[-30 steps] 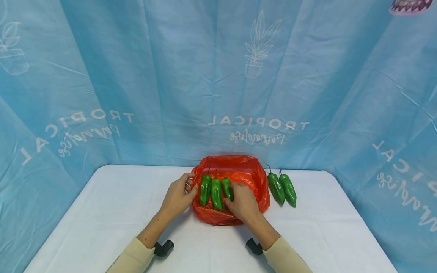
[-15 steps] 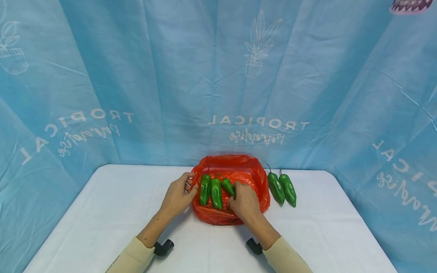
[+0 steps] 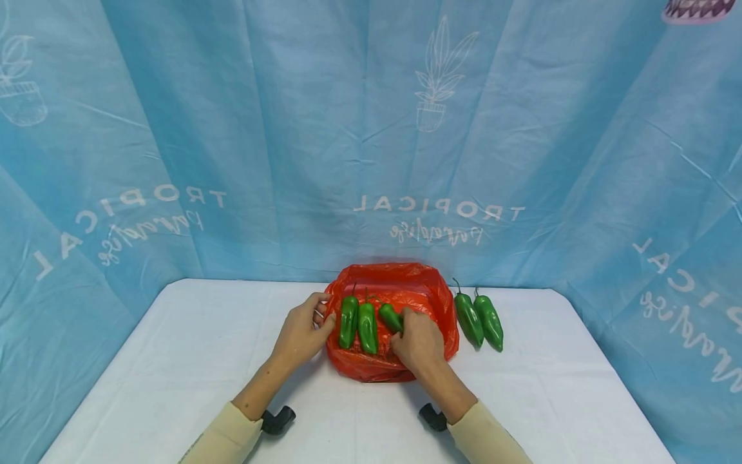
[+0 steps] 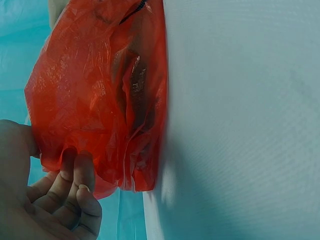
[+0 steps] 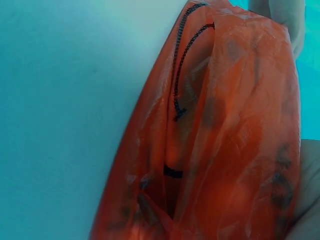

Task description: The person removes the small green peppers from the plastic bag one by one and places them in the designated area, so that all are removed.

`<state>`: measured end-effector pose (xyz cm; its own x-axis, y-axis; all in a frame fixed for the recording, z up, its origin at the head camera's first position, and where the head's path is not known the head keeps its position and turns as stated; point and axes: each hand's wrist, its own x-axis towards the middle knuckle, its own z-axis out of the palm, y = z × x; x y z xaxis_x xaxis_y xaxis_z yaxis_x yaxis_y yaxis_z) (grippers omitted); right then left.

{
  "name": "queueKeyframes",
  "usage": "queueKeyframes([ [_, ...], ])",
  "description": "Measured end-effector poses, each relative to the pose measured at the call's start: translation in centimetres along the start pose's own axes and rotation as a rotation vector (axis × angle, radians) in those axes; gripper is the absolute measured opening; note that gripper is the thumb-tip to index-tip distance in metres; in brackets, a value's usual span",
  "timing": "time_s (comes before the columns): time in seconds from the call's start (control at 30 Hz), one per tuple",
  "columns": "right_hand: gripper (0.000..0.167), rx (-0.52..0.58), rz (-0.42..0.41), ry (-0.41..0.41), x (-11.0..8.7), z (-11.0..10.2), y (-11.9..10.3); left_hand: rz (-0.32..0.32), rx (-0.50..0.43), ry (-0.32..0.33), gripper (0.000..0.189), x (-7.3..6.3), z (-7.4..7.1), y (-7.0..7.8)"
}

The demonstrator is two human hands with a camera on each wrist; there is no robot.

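A red plastic bag [image 3: 417, 277] lies with its mouth spread wide near the back edge of the table. Its left rim is pinched by my left hand [image 3: 303, 330]; in the left wrist view the fingers [image 4: 84, 170] press the outside and the thumb goes over the rim. Inside the bag, two green chili peppers [image 3: 349, 322] lie side by side, stems pointing away. My right hand [image 3: 418, 340] reaches into the bag and grips a third green chili pepper [image 3: 391, 317], slanted, its lower end hidden by the fingers. In the right wrist view the bag hides most of this hand.
Two more green chili peppers [image 3: 489, 321] lie on the white tablecloth [image 3: 556, 386] just right of the bag. A blue printed curtain [image 3: 313, 161] hangs close behind the table and along both sides. Black markings [image 5: 190, 55] show on the bag's front.
My right hand has shifted slightly to the right inside the bag. The pepper in it has turned from nearly upright to slanted, away from the other two. My left hand stays at the rim.
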<state>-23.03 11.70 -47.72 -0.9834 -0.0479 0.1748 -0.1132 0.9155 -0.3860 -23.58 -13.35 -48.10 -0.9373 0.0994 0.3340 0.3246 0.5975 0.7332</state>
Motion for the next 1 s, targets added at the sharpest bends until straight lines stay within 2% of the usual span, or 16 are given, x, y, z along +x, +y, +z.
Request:
queueKeyframes([
  [0.17,0.038,0.044,0.019,-0.005,0.1,-0.5,0.1,-0.005,0.003,-0.003,0.037,0.1,0.0,0.1],
  [0.5,0.04,0.099,0.021,0.034,0.3,-1.3,0.3,0.017,0.008,0.007,0.035,0.3,0.1,-0.1],
  [1.0,0.036,0.183,0.011,0.064,0.3,-3.1,0.6,-0.016,0.001,-0.007,0.036,0.0,0.1,-0.1],
])
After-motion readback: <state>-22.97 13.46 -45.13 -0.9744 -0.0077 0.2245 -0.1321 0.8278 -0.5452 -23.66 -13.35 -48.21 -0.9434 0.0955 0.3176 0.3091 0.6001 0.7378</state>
